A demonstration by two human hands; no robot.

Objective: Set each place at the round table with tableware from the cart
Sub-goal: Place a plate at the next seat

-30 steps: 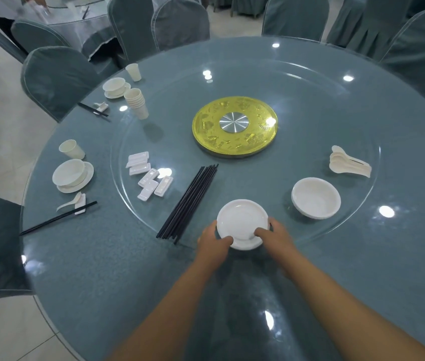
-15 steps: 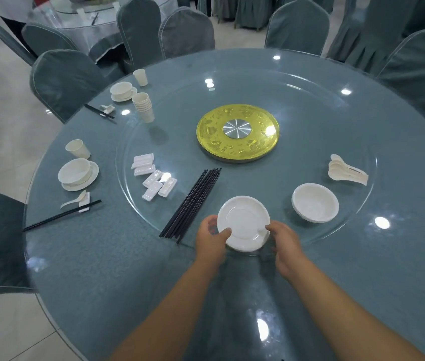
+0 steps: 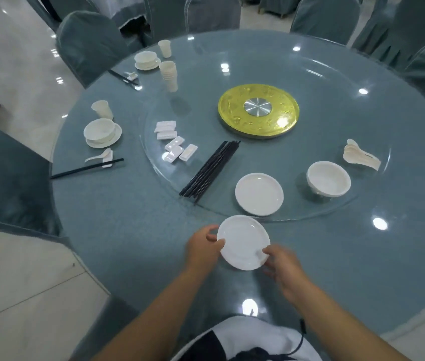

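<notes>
A small white plate is held over the near rim of the round table. My left hand grips its left edge and my right hand grips its lower right edge. Just beyond it, a stack of white plates rests on the glass turntable. The turntable also carries a bundle of black chopsticks, white chopstick rests, a stack of bowls, a pile of white spoons and stacked cups.
Two places at the left hold a bowl on a saucer, a cup, a spoon and chopsticks; the farther place is alike. A gold disc sits mid-table. Grey-covered chairs ring the table.
Both hands have lifted one plate off the stack on the turntable and drawn it toward me, over the table's near rim. The stack stays behind.
</notes>
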